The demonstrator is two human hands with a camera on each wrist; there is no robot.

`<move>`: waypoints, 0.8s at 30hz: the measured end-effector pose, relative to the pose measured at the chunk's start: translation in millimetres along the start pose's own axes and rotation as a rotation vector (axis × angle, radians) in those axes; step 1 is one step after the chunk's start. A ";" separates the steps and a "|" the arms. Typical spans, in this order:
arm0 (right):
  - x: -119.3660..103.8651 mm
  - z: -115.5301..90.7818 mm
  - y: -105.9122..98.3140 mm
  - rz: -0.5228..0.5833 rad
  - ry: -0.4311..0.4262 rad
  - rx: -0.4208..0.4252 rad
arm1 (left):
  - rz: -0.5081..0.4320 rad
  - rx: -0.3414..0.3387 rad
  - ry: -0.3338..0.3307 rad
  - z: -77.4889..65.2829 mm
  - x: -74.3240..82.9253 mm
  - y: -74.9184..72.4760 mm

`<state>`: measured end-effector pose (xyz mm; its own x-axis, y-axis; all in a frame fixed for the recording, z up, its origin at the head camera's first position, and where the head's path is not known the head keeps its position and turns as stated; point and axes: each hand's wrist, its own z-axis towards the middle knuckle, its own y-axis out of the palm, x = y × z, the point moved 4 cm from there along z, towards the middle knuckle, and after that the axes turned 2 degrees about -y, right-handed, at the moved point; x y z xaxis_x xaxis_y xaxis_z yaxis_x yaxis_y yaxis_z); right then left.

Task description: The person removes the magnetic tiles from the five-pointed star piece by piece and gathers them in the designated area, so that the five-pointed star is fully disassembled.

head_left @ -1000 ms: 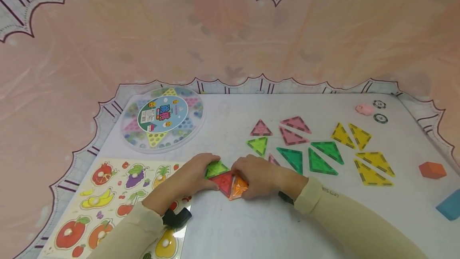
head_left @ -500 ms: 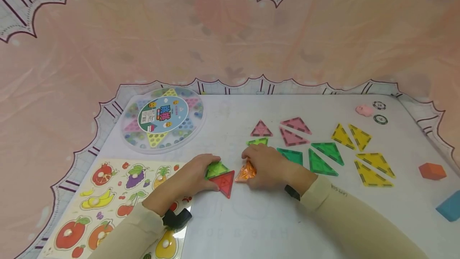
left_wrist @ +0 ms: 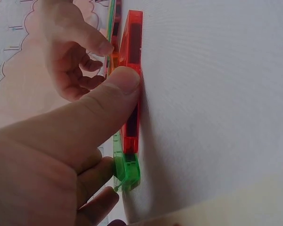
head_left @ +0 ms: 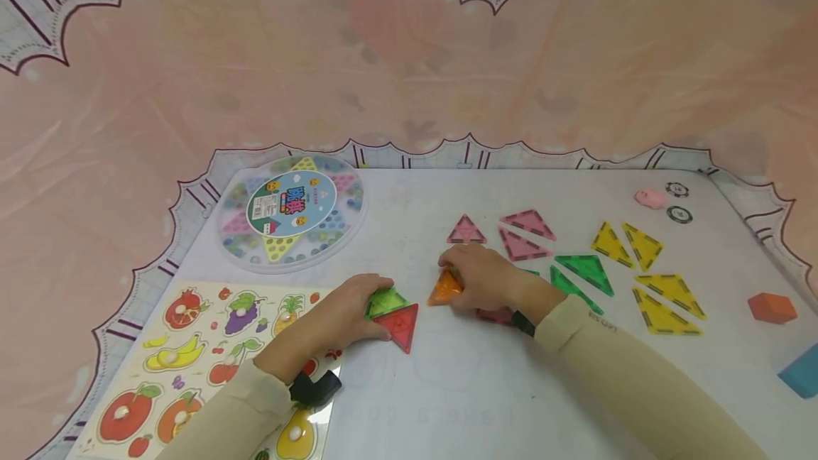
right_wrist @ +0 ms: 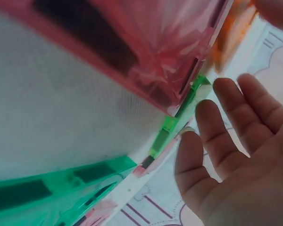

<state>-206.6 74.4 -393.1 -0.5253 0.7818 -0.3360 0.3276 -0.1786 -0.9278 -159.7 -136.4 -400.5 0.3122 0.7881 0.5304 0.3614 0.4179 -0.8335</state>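
My left hand (head_left: 354, 311) holds a red triangle magnetic tile (head_left: 400, 325) and a light green triangle tile (head_left: 385, 302) side by side on the white table. In the left wrist view the thumb presses the red tile's edge (left_wrist: 133, 42) and the fingers touch the green one (left_wrist: 128, 172). My right hand (head_left: 487, 277) holds an orange triangle tile (head_left: 445, 288) between thumb and index finger; its other fingers are extended in the right wrist view. A second light green tile (right_wrist: 172, 125) lies beyond those fingers. Beneath the right wrist is a pink tile (head_left: 495, 315).
Pink tiles (head_left: 525, 243), green tiles (head_left: 584, 272) and yellow tiles (head_left: 667, 311) lie to the right. A round Chinese checkers set (head_left: 290, 208) and a fruit puzzle board (head_left: 255, 357) occupy the left. An orange block (head_left: 772, 308) and a blue block (head_left: 802, 369) sit near the right edge.
My right hand has drawn the orange tile away from the red one, toward the upper right, and now covers the second light green tile. The left hand has stayed in place.
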 end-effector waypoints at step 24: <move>-38.2 -30.6 15.8 0.097 -0.119 -0.037 | 0.044 -0.015 0.045 -2.1 -0.8 -3.8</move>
<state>-157.3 59.9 -389.9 -0.5782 0.6852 -0.4429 0.4088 -0.2265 -0.8841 -159.5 -139.6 -397.4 0.3673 0.7840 0.5003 0.3595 0.3765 -0.8538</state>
